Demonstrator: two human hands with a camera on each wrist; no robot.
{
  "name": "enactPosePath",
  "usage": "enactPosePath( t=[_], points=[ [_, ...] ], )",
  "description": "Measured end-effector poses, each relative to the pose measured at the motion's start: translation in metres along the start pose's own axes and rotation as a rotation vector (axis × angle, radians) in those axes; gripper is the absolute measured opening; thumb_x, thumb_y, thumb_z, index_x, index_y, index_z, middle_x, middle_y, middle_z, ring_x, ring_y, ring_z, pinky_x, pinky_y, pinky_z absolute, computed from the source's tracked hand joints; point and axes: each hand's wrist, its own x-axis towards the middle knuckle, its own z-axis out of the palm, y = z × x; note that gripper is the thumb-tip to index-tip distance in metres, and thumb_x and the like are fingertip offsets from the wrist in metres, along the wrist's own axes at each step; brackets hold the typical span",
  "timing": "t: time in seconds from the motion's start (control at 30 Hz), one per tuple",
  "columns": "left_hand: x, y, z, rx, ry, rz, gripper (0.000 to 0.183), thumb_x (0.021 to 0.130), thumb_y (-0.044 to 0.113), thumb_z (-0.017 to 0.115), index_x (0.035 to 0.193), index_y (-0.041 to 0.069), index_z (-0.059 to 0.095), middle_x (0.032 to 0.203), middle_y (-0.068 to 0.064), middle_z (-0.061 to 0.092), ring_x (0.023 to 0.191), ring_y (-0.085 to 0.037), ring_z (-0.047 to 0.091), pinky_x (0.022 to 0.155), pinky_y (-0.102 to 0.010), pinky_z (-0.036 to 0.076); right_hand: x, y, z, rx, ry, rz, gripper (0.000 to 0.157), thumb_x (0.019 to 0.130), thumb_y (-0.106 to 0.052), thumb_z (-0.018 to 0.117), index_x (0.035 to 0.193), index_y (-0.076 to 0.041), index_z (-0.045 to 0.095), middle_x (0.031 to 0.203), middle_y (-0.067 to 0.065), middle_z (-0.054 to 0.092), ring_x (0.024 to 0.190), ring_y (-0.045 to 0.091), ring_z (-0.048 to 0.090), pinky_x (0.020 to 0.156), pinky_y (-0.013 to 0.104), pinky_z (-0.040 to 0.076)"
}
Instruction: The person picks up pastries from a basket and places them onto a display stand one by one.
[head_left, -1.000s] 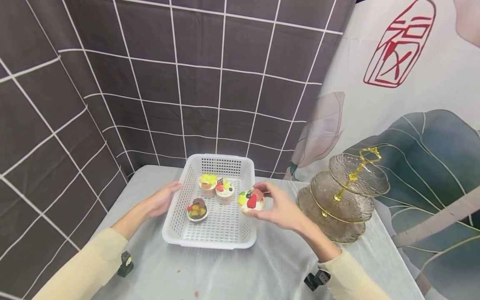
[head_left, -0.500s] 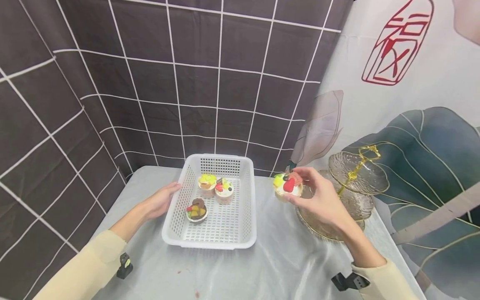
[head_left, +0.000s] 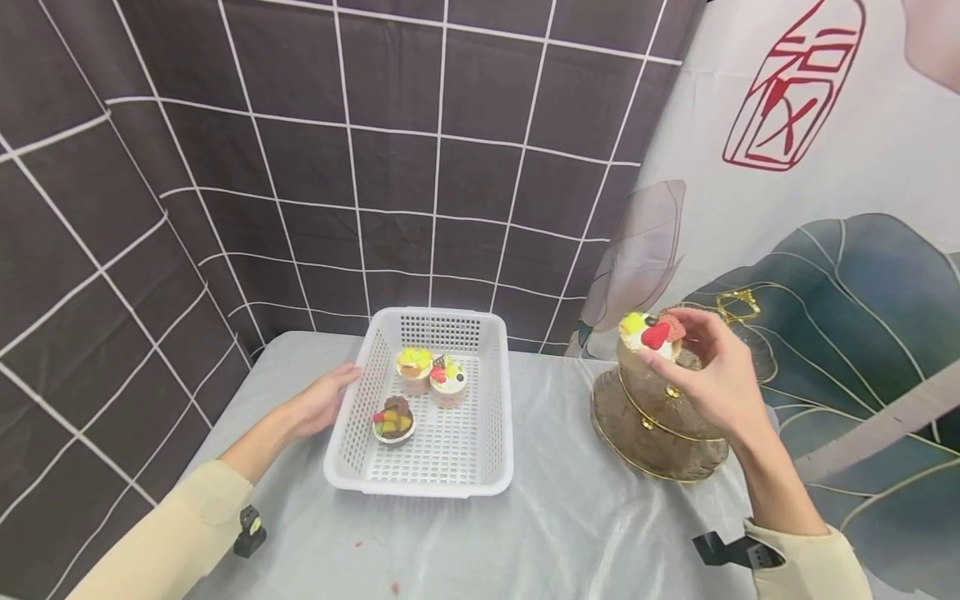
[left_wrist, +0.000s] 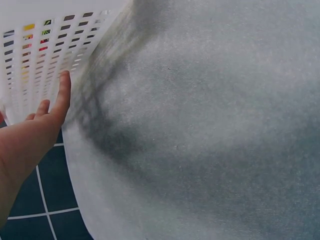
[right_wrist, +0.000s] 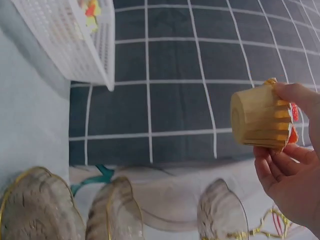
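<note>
My right hand (head_left: 716, 371) pinches a cupcake (head_left: 649, 335) topped with white cream, a strawberry and other fruit. It is raised in front of the tiered stand (head_left: 660, 462), which has smoky glass plates and gold trim. In the right wrist view the cupcake's pale paper cup (right_wrist: 255, 116) shows between thumb and fingers. My left hand (head_left: 324, 403) rests its extended fingers against the left side of the white basket (head_left: 495, 467). Inside the basket stand a yellow-topped cupcake (head_left: 415, 367), a cream-and-berry cupcake (head_left: 449, 382) and a chocolate one (head_left: 394, 421).
A grey-white cloth covers the table (head_left: 555, 517). A dark gridded curtain (head_left: 390, 167) hangs behind and to the left. At the right hangs a printed white cloth (head_left: 705, 133) with a large leaf pattern.
My right hand has carried the cupcake from over the basket's right side, rightward and up, to the tiered stand. The left hand and basket have stayed in place.
</note>
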Motion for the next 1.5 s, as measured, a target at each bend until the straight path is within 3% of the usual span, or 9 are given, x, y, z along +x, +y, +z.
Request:
enactPosePath(
  t=[0.27,0.6,0.97,1.27,1.5],
  points=[
    [0.000,-0.001,0.000,0.004,-0.009,0.012,0.065,0.118,0.033,0.026,0.170,0.005,-0.003,0.174,-0.027,0.010,0.158,-0.048,0.016,0.126,-0.061,0.024,-0.004,0.013,-0.026,-0.061,0.055,0.089,0.064,0.088,-0.012,0.090,0.144,-0.006,0.059,0.124,-0.013,0.064,0.114,-0.004,0.060,0.098,0.003,0.046],
    [0.000,0.001,-0.001,0.005,-0.002,-0.006,0.067,0.118,0.034,0.027,0.169,0.005,-0.006,0.174,-0.026,0.009,0.158,-0.048,0.016,0.126,-0.060,0.025,-0.016,0.032,-0.072,-0.144,0.145,0.184,0.062,0.092,-0.017,0.086,0.147,-0.010,0.058,0.119,-0.022,0.059,0.111,-0.009,0.055,0.095,-0.001,0.042],
    [0.001,0.000,-0.003,0.006,-0.014,-0.014,0.067,0.118,0.034,0.025,0.169,0.006,-0.008,0.174,-0.027,0.008,0.159,-0.049,0.015,0.126,-0.061,0.024,-0.018,0.059,-0.104,-0.127,0.281,0.297,0.056,0.093,-0.014,0.084,0.142,-0.020,0.058,0.114,-0.026,0.056,0.103,-0.004,0.055,0.087,-0.003,0.044],
    [-0.001,0.002,-0.001,0.019,-0.021,-0.010,0.067,0.118,0.035,0.025,0.169,0.006,-0.007,0.174,-0.027,0.008,0.159,-0.048,0.015,0.127,-0.062,0.023,-0.008,0.076,-0.106,-0.147,0.237,0.399,0.064,0.095,-0.029,0.083,0.151,-0.016,0.053,0.116,-0.024,0.051,0.105,-0.003,0.051,0.087,-0.003,0.043],
    [-0.002,0.003,-0.001,0.037,-0.015,-0.015,0.067,0.118,0.036,0.024,0.169,0.006,-0.006,0.174,-0.026,0.008,0.159,-0.048,0.014,0.127,-0.061,0.022,-0.002,0.086,-0.104,-0.205,0.163,0.413,0.076,0.098,-0.035,0.080,0.158,-0.006,0.044,0.126,-0.009,0.055,0.103,-0.002,0.048,0.080,-0.002,0.044]
  ],
)
